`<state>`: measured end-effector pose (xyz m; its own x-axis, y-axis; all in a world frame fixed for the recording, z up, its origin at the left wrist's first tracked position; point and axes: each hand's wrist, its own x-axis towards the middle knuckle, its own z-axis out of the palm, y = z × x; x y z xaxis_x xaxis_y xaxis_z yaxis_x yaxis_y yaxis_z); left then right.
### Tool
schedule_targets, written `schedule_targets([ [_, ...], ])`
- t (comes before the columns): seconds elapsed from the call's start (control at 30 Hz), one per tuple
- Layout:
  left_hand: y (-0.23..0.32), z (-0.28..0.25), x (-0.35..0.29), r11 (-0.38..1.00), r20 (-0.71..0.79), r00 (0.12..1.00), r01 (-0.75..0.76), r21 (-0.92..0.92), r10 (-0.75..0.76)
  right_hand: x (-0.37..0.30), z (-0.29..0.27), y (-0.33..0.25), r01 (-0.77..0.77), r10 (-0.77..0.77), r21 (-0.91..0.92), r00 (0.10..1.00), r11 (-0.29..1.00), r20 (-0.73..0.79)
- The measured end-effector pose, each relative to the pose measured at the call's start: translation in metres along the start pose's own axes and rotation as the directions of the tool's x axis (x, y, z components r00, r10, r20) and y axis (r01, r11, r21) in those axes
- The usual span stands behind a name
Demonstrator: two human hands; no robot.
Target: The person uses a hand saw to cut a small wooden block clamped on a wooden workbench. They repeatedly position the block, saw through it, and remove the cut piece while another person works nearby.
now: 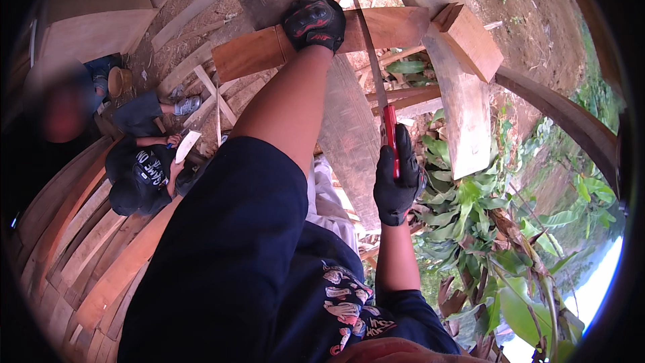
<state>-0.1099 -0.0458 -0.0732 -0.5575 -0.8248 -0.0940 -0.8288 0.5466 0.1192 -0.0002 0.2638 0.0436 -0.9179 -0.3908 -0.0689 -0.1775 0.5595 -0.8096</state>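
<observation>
My left hand (314, 23), in a black glove with red marks, is closed over a reddish-brown wooden board (248, 56) lying crosswise in front of me. Its fingertips are hidden behind the knuckles. My right hand (398, 185), also in a black glove, is wrapped round the red handle (390, 131) of a handsaw. The long thin saw blade (369, 50) runs away from me across the board, to the right of my left hand. Beneath the board lies a wide grey-brown plank (349, 134).
A short wooden block (470, 42) sits at the board's right end, above a pale plank (468, 121). Leafy plants (463, 208) grow on the right. Two people are at the left; one, in a black shirt (144, 171), holds a pale wood piece (187, 146). Stacked planks (127, 272) fill the lower left.
</observation>
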Motion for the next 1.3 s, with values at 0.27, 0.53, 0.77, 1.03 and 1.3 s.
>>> schedule_targets([
  [0.27,0.002,-0.003,0.001,0.995,0.012,1.0,0.007,0.096,-0.008,-0.072,-0.052,0.013,-0.126,0.129,-0.048,0.988,0.991,0.079],
  [0.53,0.0,-0.002,0.002,0.995,0.008,1.0,-0.027,0.098,0.027,-0.024,-0.066,-0.031,0.009,0.003,0.066,0.983,0.998,-0.183],
  [0.77,-0.003,0.001,-0.001,0.995,-0.031,0.997,-0.07,0.065,0.072,0.107,0.027,-0.026,-0.053,0.072,0.22,0.994,0.974,-0.08],
  [1.03,-0.002,0.001,-0.001,0.999,0.032,0.998,-0.045,-0.006,0.045,0.126,0.075,-0.012,0.066,-0.028,0.262,0.989,0.963,-0.144],
  [1.3,0.001,-0.007,-0.003,0.999,0.044,0.999,-0.033,0.02,0.032,0.119,0.071,-0.017,0.064,-0.044,0.192,0.993,0.979,-0.107],
])
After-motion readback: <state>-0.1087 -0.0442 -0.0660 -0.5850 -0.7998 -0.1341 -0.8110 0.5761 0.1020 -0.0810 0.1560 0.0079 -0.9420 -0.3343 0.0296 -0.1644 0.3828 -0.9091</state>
